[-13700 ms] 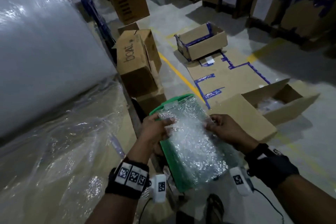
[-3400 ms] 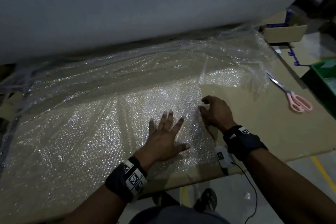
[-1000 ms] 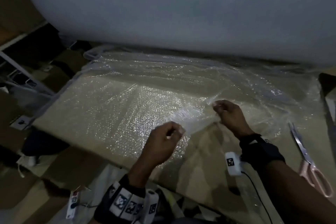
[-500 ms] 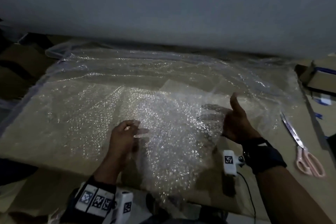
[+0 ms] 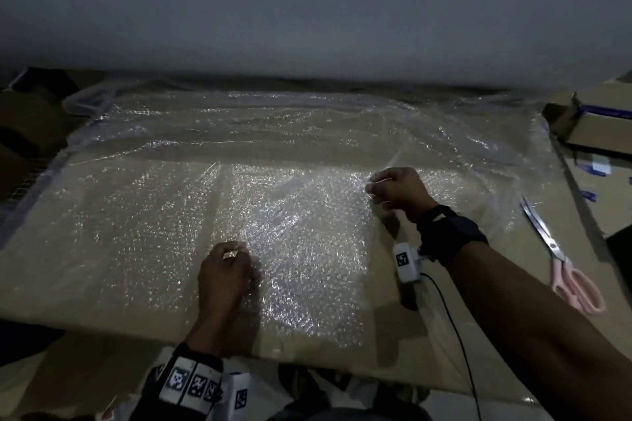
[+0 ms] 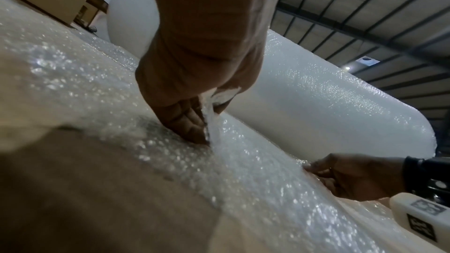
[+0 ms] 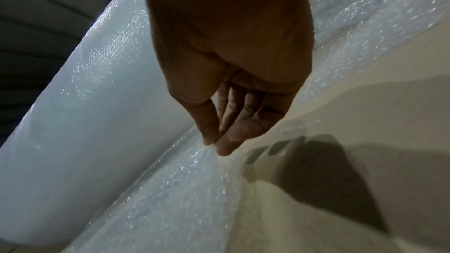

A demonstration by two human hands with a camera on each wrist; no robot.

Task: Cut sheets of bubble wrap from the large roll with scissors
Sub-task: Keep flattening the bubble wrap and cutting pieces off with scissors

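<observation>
A glittering bubble wrap sheet [image 5: 294, 236] lay flat on the cardboard-covered counter [image 5: 478, 335] before the large roll [image 5: 307, 10]. Left hand [image 5: 224, 272] and right hand [image 5: 398, 191] each pinched a corner, grip clamped. Scissors [image 5: 561, 260] lay near the counter's right edge, well apart.

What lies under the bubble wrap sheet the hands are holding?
Under the bubble wrap sheet a brown cardboard surface shows through and extends past its edges. The left hand and right hand pinch the sheet. Whatever lies beneath the cardboard is hidden.
</observation>
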